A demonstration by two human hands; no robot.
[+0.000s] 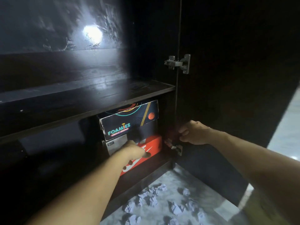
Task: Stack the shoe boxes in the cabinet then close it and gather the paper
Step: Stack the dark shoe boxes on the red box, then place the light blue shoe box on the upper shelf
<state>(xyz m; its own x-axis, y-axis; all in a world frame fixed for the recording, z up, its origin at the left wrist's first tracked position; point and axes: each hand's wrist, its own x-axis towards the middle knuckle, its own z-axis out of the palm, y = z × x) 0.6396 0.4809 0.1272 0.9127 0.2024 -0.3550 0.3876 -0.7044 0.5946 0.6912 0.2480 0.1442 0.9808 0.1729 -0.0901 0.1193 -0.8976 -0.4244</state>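
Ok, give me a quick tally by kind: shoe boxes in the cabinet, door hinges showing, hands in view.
Shoe boxes: 2, a dark blue box stacked on a red box
Door hinges: 2, upper hinge and lower hinge
Hands: 2, left hand and right hand
Total: 6

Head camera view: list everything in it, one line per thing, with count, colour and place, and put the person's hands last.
Cabinet: one, dark brown, fills the view, open.
Shelf: one, dark brown, glossy, above the boxes, nothing on it.
Foamies box: one, dark navy with teal lettering, lower compartment, on top of the red box.
Red box: one, red-orange with white logo, lower compartment, bottom of the stack.
Cabinet door: one, dark, swung open at right.
Hinges: two, silver metal, upper and lower, on the door's edge.
Crumpled paper: several balls, white, scattered on the grey floor below.
Hands: left hand against the red box's front; right hand curled by the lower hinge.
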